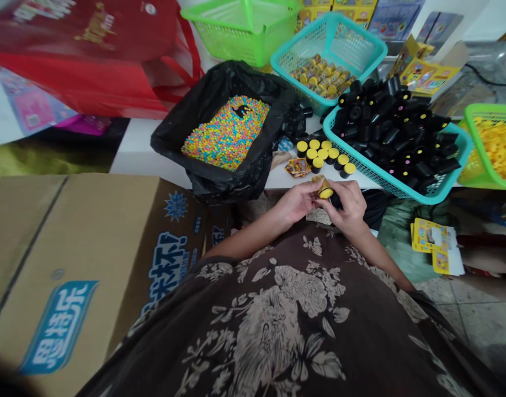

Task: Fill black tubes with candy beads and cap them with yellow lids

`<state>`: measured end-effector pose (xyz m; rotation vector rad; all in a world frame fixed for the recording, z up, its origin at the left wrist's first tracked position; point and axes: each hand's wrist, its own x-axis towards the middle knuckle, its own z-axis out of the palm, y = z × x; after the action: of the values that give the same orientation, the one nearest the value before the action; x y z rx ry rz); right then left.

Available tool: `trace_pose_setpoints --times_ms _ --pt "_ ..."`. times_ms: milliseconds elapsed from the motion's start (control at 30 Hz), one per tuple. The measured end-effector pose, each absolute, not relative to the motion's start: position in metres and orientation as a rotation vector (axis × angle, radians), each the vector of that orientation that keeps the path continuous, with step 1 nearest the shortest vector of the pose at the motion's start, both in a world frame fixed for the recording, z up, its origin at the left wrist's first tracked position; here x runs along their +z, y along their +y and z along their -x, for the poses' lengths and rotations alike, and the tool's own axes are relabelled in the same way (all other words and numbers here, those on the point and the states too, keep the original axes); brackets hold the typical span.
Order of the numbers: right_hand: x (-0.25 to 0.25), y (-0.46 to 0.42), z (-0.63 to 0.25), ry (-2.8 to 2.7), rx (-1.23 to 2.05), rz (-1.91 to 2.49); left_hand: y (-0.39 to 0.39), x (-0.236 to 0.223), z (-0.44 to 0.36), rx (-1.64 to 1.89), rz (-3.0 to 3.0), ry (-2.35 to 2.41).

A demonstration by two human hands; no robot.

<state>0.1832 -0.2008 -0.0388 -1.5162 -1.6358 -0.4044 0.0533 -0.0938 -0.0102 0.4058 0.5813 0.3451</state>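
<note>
The left hand [294,202] and right hand [347,208] are both clenched in a firm grip on a yellow-capped tube [325,191] with a printed wrapper, held just off the counter's near edge. On the white counter [137,149], a cluster of yellow-capped black tubes [321,155] stands just beyond the hands, beside a small pile of printed cards [298,167]. A teal basket [381,176] heaped with black tubes sits to the right, and a black plastic bag [207,88] of pastel beads sits to the left.

From here I see a white tabletop [137,149] carrying a black plastic bag [186,146] of coloured beads [225,135], a teal basket [302,60], a second teal basket [385,176], upright yellow-capped tubes [325,157] and small printed cards [298,167].
</note>
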Motion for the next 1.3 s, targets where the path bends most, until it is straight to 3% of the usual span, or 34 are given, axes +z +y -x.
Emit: trace_pose_setpoints --times_ms 200,400,733,967,1300 --pt "-0.044 -0.199 -0.182 -1.613 -0.437 1.464 -0.09 -0.008 -0.054 0.355 -0.393 0.602" --pt "-0.044 -0.197 -0.18 -1.539 -0.237 1.523 -0.092 -0.015 -0.056 0.343 -0.382 0.645" --pt "-0.05 -0.194 -0.182 -1.57 -0.271 1.451 -0.1 -0.016 -0.057 0.396 -0.403 0.72" --pt "-0.052 -0.197 -0.186 -1.674 -0.389 1.647 -0.1 -0.017 -0.056 0.394 -0.458 0.728" --pt "-0.052 -0.198 -0.184 -1.53 -0.296 1.56 -0.095 -0.011 -0.055 0.359 -0.471 0.655"
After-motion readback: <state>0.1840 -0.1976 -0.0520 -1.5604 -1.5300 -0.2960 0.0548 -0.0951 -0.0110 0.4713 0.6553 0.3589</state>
